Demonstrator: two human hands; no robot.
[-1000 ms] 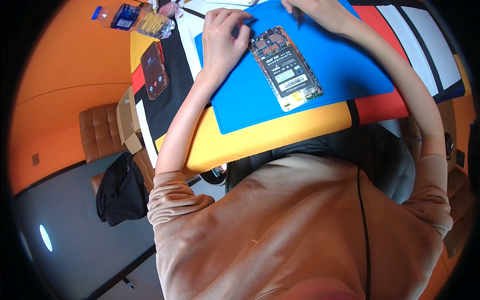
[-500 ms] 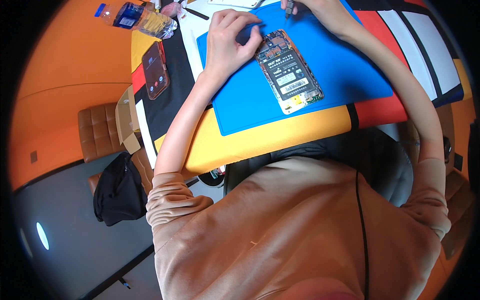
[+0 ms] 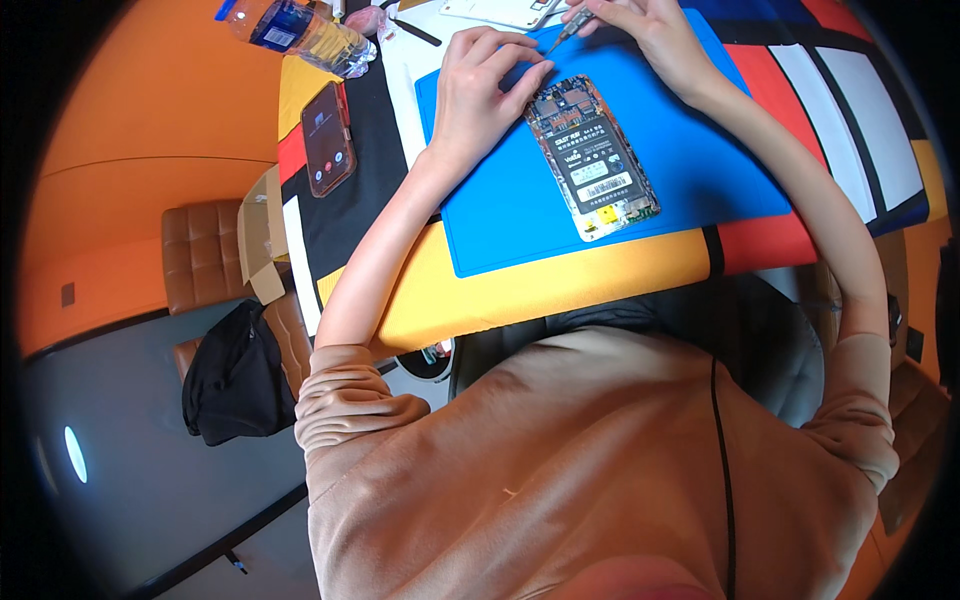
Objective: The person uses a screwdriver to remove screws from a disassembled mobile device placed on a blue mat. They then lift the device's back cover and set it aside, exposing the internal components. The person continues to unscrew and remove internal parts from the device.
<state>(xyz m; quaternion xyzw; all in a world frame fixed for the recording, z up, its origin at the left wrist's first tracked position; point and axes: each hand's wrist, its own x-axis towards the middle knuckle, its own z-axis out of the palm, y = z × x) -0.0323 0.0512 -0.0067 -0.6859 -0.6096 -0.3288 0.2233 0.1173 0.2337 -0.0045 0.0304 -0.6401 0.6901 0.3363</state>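
A smartphone with its back off (image 3: 598, 165) lies on a blue mat (image 3: 490, 235), its black battery and circuit board exposed. My left hand (image 3: 485, 90) rests at the phone's upper left corner, thumb and forefinger brought together in a pinch. Whether something small sits between those fingertips I cannot make out. In my right hand (image 3: 660, 40), beyond the phone's top end, is a slim grey screwdriver (image 3: 572, 30). It slants down to the left, with its tip close to my left fingertips.
To the left lie another phone with a lit screen (image 3: 328, 140) and a water bottle (image 3: 305, 38) on its side. Dark tweezers (image 3: 415, 32) and a white phone part (image 3: 500, 10) are at the far edge. A colour-blocked cloth (image 3: 560, 290) covers the table.
The screwdriver has swung from nearly upright to a leftward slant, and its tip has come closer to my left fingertips. The whole view has shifted slightly; the opened phone stays on the mat.
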